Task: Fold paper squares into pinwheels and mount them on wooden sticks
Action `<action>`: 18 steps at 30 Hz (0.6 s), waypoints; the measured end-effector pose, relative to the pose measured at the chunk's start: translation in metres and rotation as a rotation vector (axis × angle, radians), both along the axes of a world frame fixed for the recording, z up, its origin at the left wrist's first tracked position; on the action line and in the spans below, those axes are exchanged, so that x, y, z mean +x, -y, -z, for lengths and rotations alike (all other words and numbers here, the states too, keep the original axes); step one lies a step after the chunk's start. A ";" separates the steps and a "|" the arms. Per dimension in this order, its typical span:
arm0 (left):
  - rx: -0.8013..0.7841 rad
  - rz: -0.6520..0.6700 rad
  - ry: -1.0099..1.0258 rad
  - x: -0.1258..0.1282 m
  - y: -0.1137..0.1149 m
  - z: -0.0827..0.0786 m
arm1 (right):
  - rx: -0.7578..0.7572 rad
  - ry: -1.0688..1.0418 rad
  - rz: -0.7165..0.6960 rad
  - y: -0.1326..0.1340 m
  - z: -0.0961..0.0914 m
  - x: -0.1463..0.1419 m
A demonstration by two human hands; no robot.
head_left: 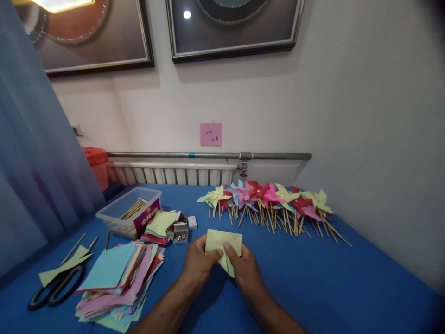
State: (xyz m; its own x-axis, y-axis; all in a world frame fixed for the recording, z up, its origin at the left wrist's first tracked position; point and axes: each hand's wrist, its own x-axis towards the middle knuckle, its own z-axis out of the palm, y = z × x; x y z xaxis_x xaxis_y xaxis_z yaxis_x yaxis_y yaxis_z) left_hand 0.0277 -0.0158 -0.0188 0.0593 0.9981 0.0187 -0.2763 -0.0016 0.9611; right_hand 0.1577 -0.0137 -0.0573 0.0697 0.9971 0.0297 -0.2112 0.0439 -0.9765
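The yellow paper square [222,240], just above the desk [313,278], is clamped in the grip of both the left hand [198,266] and the right hand [247,273]. The fold looks half-made, and creasing it calls for even thumb pressure. Pinwheels [267,195] lie at 12 o'clock and the paper stack [118,278] at 9.

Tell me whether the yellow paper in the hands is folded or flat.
Partly folded: the yellow paper shows a pointed flap doubled under its square, pinched by left hand and right hand.

Craft rm in a home/office, framed pics [233,28], radiator [170,175], pinwheels [267,199] on blue table [313,278]
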 end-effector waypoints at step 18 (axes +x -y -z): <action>0.036 -0.067 -0.087 0.000 0.001 -0.002 | 0.039 -0.016 -0.080 0.004 -0.004 -0.003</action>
